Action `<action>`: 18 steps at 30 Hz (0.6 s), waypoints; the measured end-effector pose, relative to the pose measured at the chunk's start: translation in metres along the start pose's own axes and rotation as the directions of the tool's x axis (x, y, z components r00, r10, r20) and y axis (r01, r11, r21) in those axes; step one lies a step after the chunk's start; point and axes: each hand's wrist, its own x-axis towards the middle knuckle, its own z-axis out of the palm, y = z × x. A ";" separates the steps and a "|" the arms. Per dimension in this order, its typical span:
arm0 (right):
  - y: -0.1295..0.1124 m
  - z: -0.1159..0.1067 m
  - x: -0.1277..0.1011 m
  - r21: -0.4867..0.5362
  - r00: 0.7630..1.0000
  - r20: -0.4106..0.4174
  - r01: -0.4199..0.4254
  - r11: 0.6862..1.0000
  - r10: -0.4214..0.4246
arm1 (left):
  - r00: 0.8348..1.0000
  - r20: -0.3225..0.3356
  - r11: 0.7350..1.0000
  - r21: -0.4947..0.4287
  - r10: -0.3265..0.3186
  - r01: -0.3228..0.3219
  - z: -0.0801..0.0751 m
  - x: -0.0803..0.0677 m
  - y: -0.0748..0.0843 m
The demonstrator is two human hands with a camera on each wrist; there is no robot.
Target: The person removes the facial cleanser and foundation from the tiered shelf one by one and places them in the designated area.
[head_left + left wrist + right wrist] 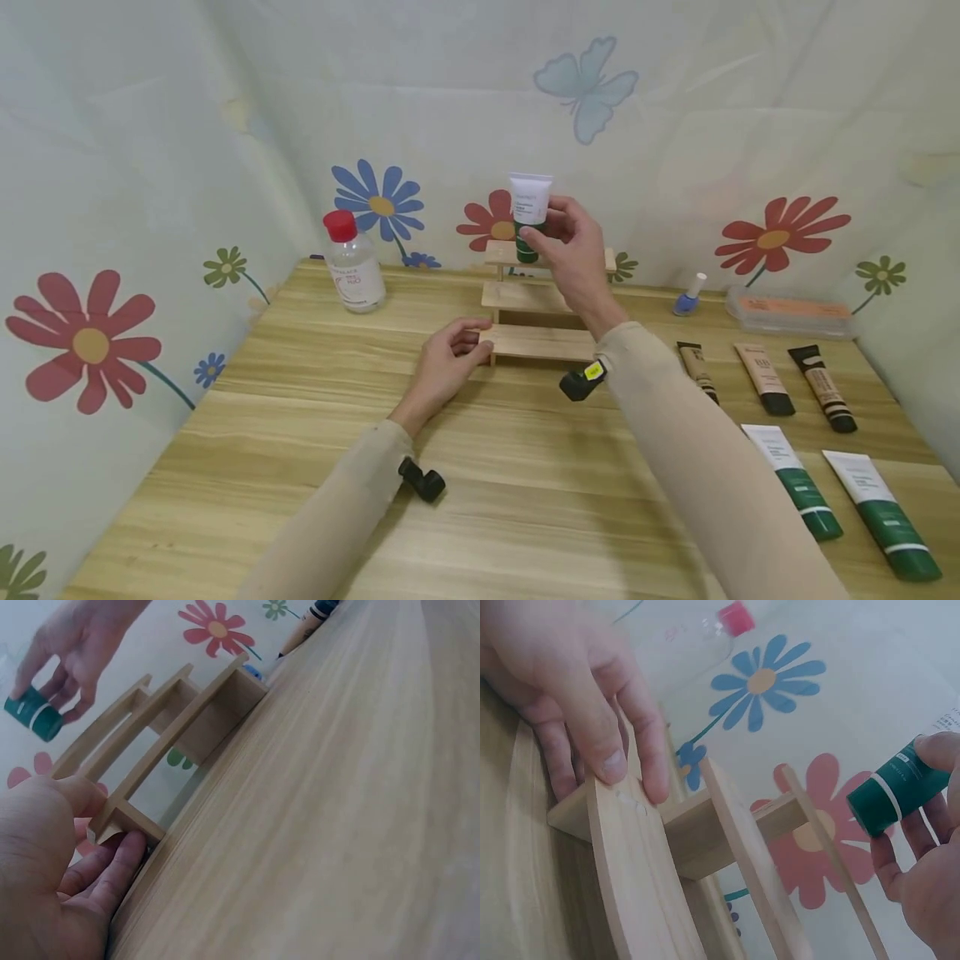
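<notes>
We've got the tube pinched cap-down in our right hand, just over the rack's top step. Left hand grips the bottom step's end. Narrow cap, narrow step, so it could easily tip off onto the worktop.

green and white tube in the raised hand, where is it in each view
Head: the tube is top centre, held by the right hand above the wooden step shelf.
Left wrist: far upper left, only its green cap end shows.
Right wrist: right edge, green cap end between fingers.
Shared landmark: the wooden step shelf, which the left hand holds.
</notes>
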 end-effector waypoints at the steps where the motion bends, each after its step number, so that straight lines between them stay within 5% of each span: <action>1: -0.001 -0.003 -0.003 0.000 1.000 -0.012 0.005 1.000 -0.005 | 1.000 0.000 1.000 0.003 0.001 -0.001 0.000 0.000 0.000; 18: -0.029 -0.066 -0.074 0.112 0.989 -0.149 -0.008 0.994 0.025 | 1.000 -0.005 1.000 0.022 -0.002 0.002 0.000 -0.001 0.000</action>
